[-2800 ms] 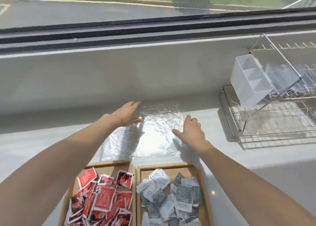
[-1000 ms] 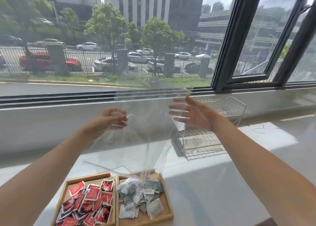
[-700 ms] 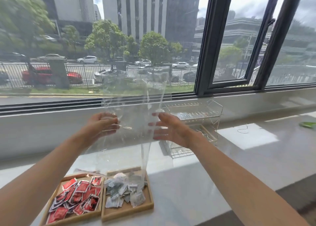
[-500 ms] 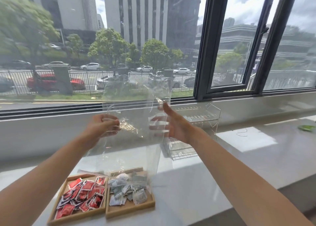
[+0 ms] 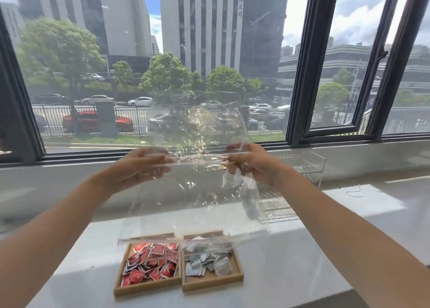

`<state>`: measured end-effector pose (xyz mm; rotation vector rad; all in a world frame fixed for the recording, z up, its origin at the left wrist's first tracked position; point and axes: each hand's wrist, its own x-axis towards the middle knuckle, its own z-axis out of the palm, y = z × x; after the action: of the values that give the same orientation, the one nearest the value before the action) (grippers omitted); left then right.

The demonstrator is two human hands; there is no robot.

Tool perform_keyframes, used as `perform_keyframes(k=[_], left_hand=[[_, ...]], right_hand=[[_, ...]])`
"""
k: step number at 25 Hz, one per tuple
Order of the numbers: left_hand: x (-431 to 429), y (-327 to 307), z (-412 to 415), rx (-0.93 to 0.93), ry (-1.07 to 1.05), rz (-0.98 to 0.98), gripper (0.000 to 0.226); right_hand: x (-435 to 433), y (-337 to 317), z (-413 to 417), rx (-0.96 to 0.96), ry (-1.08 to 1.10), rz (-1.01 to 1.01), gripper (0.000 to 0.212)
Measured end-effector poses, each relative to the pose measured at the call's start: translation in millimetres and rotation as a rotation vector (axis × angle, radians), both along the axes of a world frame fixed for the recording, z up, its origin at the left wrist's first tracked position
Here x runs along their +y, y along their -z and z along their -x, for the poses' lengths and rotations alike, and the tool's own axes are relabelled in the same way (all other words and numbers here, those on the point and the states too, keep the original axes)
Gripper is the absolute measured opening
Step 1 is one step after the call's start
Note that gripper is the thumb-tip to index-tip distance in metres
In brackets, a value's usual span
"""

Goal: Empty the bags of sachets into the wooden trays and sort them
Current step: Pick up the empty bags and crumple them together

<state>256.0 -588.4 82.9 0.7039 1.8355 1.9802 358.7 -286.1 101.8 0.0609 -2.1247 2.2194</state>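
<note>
- Both hands are raised above the surface (image 5: pixel 290 256), holding one clear bag (image 5: pixel 197 191) stretched between them.
- The left hand (image 5: pixel 139 165) has its fingers closed on the bag's left side; the right hand (image 5: pixel 251 163) has its fingers pinched on the right side.
- The bag looks empty and hangs down, its lower edge just above the trays.
- Two wooden trays sit side by side, touching, near the surface's front edge.
- The left tray (image 5: pixel 146 288) holds red sachets (image 5: pixel 151 263).
- The right tray (image 5: pixel 213 284) holds grey and silver sachets (image 5: pixel 207 262).
- A wire rack (image 5: pixel 309 168) stands at the surface's back edge, right of the hands.
</note>
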Motion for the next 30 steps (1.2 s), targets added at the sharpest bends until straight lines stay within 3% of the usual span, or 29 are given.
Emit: perform_keyframes(k=[9,13,15,17,19,22,26,28,30], left_hand=[[-52,-24,17,0.062,0.11,-0.117,0.079],[-65,-19,35,0.14,-0.051,-0.058,0.021],[-78,-20,42,0.228,-0.106,0.04,0.015],[-84,-28,34,0.263,0.069,0.047,0.025],[-84,-38,20,0.296,0.145,0.1,0.019],[-80,-47,14,0.353,0.229,0.385,0.043],[-80,-59,7,0.504,0.276,0.716,0.045],[-79,-62,2,0.538,0.237,0.671,0.042],[-82,-59,0,0.441,0.207,0.487,0.025]], right_hand=[[-26,-23,7,0.087,-0.102,0.045,0.032],[-32,-34,12,0.158,-0.067,0.008,0.024],[-30,-39,12,0.189,-0.053,-0.135,0.039],[-30,-42,13,0.212,-0.08,-0.244,0.048],[-29,-44,17,0.216,-0.057,-0.347,0.051],[-36,-50,21,0.285,0.0,-0.617,0.048],[-50,-60,28,0.389,0.07,-0.809,0.04],[-46,-64,34,0.439,0.123,-0.854,0.037],[-38,-66,35,0.444,0.139,-0.891,0.037]])
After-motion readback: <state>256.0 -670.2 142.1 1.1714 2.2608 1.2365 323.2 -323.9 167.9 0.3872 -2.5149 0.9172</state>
